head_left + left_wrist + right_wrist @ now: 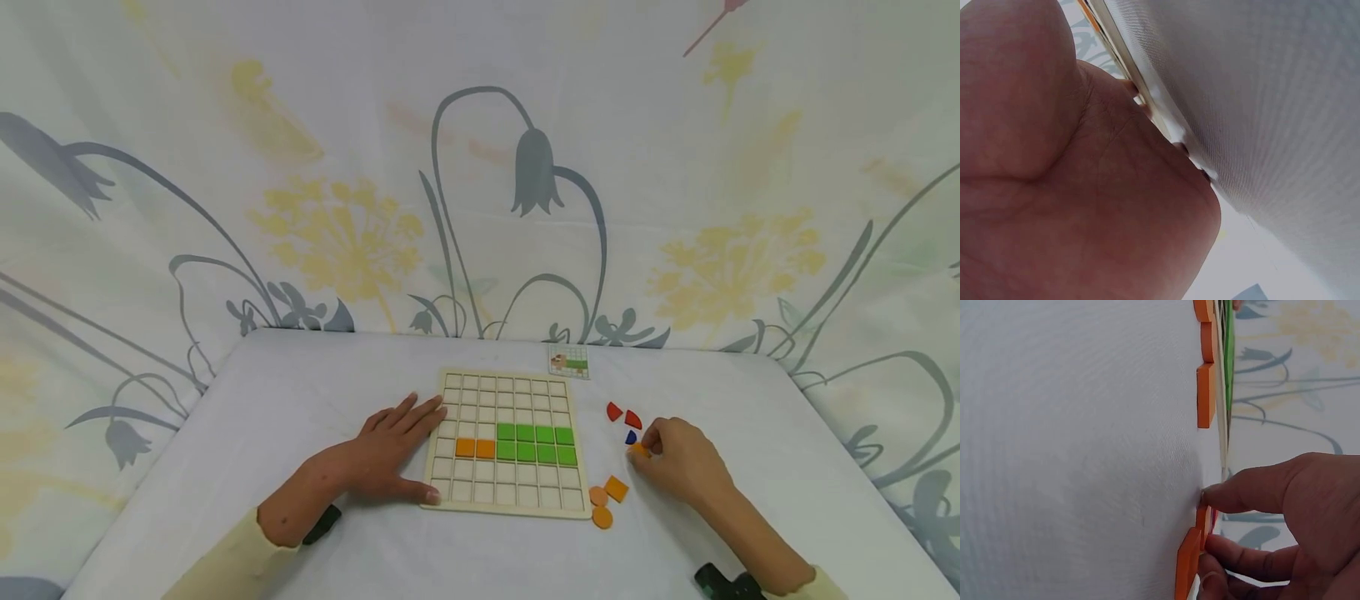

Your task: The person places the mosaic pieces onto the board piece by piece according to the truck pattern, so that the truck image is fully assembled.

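Observation:
A square wooden grid board [506,483] lies on the white cloth. Its cells hold two orange square tiles [476,448] and two rows of green square tiles [536,443]. My left hand [390,450] rests spread along the board's left edge, fingertips and thumb touching the frame; its palm [1097,187] fills much of the left wrist view. Right of the board, my right hand [678,462] pinches an orange piece [1203,519] between thumb and fingers, at the cloth. Another orange piece [1188,562] lies beside it. The pinched piece's full shape is hidden.
Two red quarter-round pieces [633,419] and a small blue piece [631,437] lie near my right fingers. Closer to me are an orange square [617,488] and two orange round pieces [602,517]. A picture card [568,362] lies behind the board. A flowered curtain [480,208] hangs behind.

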Motion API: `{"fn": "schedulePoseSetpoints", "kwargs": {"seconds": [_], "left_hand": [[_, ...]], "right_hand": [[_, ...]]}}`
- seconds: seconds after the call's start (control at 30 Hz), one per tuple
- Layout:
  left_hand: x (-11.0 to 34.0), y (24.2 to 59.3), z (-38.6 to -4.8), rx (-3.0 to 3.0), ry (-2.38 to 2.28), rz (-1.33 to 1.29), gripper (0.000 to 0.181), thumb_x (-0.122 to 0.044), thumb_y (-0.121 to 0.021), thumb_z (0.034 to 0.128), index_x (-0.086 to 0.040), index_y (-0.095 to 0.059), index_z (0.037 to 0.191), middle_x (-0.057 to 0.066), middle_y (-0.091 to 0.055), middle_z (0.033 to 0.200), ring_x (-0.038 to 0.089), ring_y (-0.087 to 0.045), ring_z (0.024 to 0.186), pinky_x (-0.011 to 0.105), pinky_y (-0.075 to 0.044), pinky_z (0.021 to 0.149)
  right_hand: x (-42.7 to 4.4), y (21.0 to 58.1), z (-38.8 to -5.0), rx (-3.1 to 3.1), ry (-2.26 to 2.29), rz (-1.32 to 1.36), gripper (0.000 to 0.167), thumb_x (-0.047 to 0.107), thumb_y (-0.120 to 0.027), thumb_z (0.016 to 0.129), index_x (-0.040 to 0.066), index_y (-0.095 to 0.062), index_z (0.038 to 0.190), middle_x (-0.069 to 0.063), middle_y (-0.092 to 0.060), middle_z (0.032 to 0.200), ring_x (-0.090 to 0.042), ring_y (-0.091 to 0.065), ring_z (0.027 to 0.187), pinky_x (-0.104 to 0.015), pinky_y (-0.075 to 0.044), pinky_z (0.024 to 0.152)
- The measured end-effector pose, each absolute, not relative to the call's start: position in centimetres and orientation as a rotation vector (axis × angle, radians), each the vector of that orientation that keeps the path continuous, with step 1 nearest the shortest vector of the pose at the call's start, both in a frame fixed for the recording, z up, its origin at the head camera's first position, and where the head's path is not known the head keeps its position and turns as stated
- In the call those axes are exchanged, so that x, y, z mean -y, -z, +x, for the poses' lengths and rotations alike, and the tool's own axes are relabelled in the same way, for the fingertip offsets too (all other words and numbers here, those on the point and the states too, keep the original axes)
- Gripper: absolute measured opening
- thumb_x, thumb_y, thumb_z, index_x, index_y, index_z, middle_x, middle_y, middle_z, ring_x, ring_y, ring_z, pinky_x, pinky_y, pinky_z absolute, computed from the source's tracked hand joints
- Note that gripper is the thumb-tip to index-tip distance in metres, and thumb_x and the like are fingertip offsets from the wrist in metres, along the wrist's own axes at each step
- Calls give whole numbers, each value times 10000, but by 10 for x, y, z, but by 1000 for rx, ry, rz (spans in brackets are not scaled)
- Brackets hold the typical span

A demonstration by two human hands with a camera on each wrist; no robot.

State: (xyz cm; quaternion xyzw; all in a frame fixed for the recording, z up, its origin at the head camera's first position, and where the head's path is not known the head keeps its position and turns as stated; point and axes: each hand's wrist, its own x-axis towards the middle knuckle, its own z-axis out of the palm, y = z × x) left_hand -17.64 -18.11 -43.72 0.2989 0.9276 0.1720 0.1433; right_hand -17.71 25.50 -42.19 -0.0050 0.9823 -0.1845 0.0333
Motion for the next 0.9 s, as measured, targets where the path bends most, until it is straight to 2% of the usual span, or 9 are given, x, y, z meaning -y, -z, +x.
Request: {"fn": "schedulePoseSetpoints", "kwargs": {"seconds": [0.23,0.43,0.67,0.9], "left_hand": [[182,434,-175,-2672,-506,859,1143,-699,-729,899,-117,-175,1713,56,-94,1792,400,-17,1640,651,-152,1242],[182,435,-175,-2673,-497,859,1138,-703,-720,903,-125,-170,1715,52,-86,1794,397,-8,1641,649,-149,1243],[182,434,-175,-2669,-505,864,1135,-698,-720,907,-123,-168,1715,51,-79,1794,398,-9,1641,655,-151,1240],[181,436,-176,-2671,-485,856,1138,-711,-717,900,-147,-163,1719,36,-81,1795,388,-3,1643,648,-138,1246]], "right_hand": [[-254,425,-177,-3011,667,-96,165,122,-824,875,31,-688,898,-50,-627,839,-220,-549,778,-391,-520,722],[-253,425,-179,-3022,662,-84,219,103,-842,869,-2,-673,963,-62,-656,869,-227,-572,794,-423,-556,758],[-256,423,-181,-3002,627,-66,229,148,-857,880,-9,-699,936,-73,-631,864,-241,-555,796,-431,-542,758],[-256,421,-180,-2981,687,-57,258,130,-866,868,6,-657,955,-55,-633,836,-224,-548,766,-374,-532,703]]}}
